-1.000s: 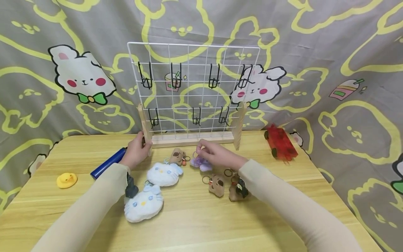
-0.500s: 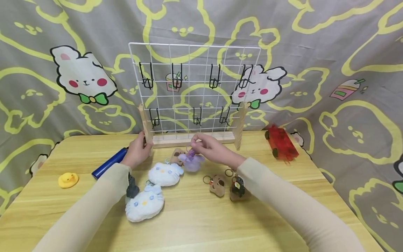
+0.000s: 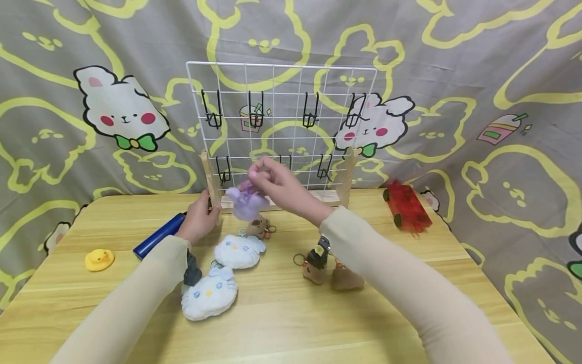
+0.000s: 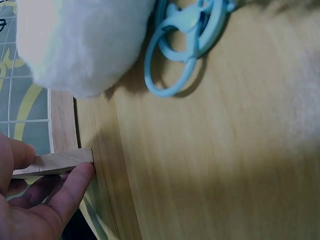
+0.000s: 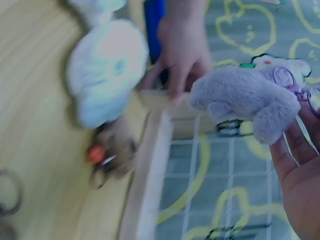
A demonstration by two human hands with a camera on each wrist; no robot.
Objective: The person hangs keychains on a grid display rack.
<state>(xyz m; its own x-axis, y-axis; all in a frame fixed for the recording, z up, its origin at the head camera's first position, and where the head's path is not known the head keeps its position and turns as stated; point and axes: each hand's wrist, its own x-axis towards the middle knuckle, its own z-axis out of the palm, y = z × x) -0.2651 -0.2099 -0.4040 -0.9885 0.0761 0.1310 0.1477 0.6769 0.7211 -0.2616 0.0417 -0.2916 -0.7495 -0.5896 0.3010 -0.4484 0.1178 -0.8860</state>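
At head-view centre, the right hand pinches the purple keychain by its top; slow carrying should limit swinging. It hangs at the fingertips' 7 o'clock. Left-wrist view, 8 o'clock: left hand gripping the wooden upright. Right-wrist view: purple keychain at the fingers' 10 o'clock.

We can read no words, labels, brands, numbers or signs in any of the three views: on the patterned curtain we find only drawn figures, and on the blue cylinder no legible lettering.
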